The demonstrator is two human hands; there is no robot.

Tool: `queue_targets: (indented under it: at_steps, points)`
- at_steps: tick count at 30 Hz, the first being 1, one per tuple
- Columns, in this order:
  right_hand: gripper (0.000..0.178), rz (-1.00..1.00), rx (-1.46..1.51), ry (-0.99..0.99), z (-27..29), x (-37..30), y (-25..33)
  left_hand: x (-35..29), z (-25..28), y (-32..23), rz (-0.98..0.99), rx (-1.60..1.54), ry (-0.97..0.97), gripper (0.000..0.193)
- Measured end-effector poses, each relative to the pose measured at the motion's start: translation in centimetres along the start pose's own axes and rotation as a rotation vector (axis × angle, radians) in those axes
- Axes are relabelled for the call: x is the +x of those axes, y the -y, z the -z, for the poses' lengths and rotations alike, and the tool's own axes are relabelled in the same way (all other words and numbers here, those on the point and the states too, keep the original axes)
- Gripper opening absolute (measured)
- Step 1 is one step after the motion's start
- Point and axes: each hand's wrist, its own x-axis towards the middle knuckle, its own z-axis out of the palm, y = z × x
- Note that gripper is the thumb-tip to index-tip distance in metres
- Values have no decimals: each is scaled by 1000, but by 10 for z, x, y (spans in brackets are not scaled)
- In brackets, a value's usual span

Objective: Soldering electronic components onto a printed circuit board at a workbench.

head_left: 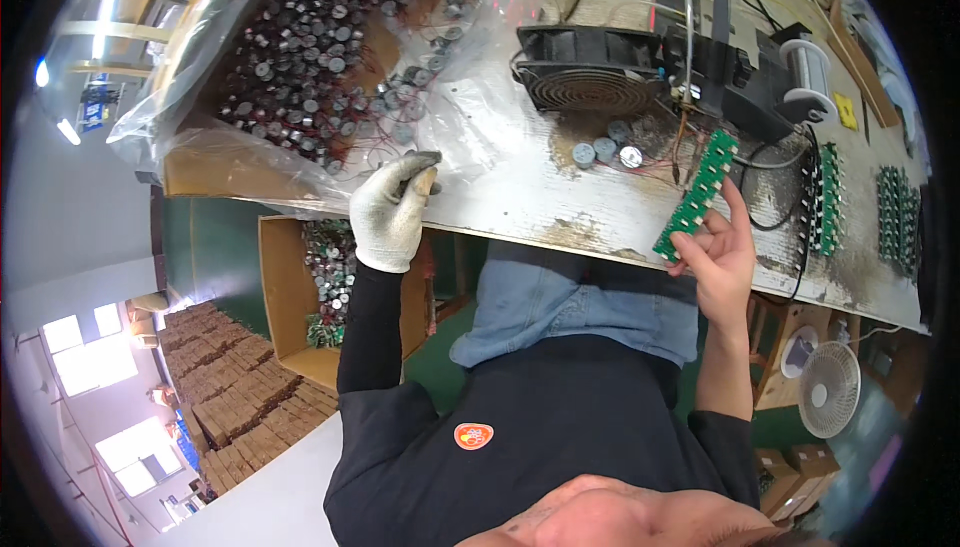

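Observation:
My right hand (722, 262), bare, holds a long green circuit board strip (700, 192) by its lower end. Small pale parts sit in a row along the strip, and its far end reaches up beneath a wire-feeding bench device (690, 87). My left hand (388, 217) wears a white glove with greyish fingertips. Its thumb and fingers are pinched together above the table's front edge; whatever they hold, if anything, is too small to make out. Between the hands, several small round silver parts (605, 149) with red wires lie on the white table.
A clear plastic bag (190, 117) spreads over a heap of similar wired parts (300, 47) at the back left. A black fan (590, 72) stands mid-table, with a wire spool (808, 82) to its right. More green boards (828, 202) stand at right. An open carton (285, 297) sits below the table.

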Motion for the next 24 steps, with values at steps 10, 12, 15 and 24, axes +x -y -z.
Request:
queue_targets:
  at_steps: [10,12,15,24]
  points:
    - [79,-41,14,37,-1,2,-1,-1,-73,-44,-217,-28,113,21]
    - [79,-41,21,46,0,1,-1,1,-80,-46,-293,30,144,21]
    - [79,-41,32,35,1,1,-3,5,-82,-49,-412,148,177,18]
    - [77,-50,27,45,4,1,0,-2,-81,-54,123,-260,179,20]
